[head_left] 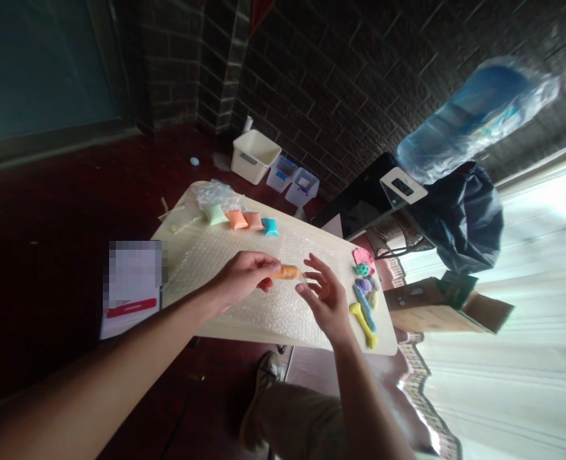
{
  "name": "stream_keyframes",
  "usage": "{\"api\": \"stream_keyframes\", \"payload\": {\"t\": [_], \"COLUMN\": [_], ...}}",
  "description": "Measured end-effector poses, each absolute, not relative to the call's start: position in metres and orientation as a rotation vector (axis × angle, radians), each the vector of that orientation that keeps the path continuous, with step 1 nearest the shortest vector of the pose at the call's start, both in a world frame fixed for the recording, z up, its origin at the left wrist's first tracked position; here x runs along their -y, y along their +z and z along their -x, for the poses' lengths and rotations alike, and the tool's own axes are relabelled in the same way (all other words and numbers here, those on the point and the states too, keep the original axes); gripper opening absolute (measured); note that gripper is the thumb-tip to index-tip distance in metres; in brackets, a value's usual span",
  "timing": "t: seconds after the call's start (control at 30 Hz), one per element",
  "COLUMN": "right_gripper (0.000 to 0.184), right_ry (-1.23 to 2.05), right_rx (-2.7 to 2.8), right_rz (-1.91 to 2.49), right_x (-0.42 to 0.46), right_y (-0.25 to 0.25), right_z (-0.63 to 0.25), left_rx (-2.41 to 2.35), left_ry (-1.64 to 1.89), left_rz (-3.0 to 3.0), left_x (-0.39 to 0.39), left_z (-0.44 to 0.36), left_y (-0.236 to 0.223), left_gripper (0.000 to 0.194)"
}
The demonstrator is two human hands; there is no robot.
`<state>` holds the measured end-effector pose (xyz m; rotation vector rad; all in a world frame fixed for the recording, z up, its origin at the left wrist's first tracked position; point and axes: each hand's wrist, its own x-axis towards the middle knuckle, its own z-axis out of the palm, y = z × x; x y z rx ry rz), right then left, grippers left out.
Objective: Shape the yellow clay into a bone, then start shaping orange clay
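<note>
My left hand pinches the left end of a small orange clay packet above the table. Clear wrapper seems to stick out at the packet's right end. Beside that end is my right hand, its fingers spread and curved; whether a fingertip touches the wrapper I cannot tell. Below both hands lies a sheet of bubble wrap. Along the far side sit a pale green packet, an orange packet, a peach packet and a teal packet.
On the table's right end lie a yellow clay piece, a blue strip, a purple lump and a pink piece. Clear plastic bags rest at the far left corner. Beyond stand a white bin and a cardboard box.
</note>
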<state>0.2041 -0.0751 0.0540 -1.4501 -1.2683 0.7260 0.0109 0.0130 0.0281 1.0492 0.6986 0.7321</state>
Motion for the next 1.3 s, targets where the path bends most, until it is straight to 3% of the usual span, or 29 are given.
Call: {"api": "stream_keyframes", "payload": {"t": [0.17, 0.23, 0.7, 1.0, 1.3], "right_gripper": [0.022, 0.017, 0.03, 0.053, 0.047], "right_ry": [0.547, 0.594, 1.136, 0.853, 1.272], "right_rx": [1.468, 1.434, 0.908, 0.951, 0.811], "right_rz": [1.582, 1.631, 1.364, 1.636, 1.43], "right_x": [0.081, 0.082, 0.076, 0.076, 0.08], "right_y": [0.05, 0.048, 0.048, 0.048, 0.045], "right_z": [-0.207, -0.204, -0.205, -0.195, -0.197], "left_rx": [-0.752, -0.797, -0.651, -0.637, -0.731], "left_ry": [0.716, 0.741, 0.653, 0.704, 0.829], "left_rz": [-1.101, -1.191, -0.955, -0.831, -0.826], "left_x": [-0.013, -0.012, -0.014, -0.011, -0.014], "left_z": [-0.013, -0.014, -0.009, -0.019, -0.015], "left_y": [0.022, 0.016, 0.024, 0.02, 0.018], "left_gripper": [0.03, 0.035, 0.032, 0.031, 0.033]}}
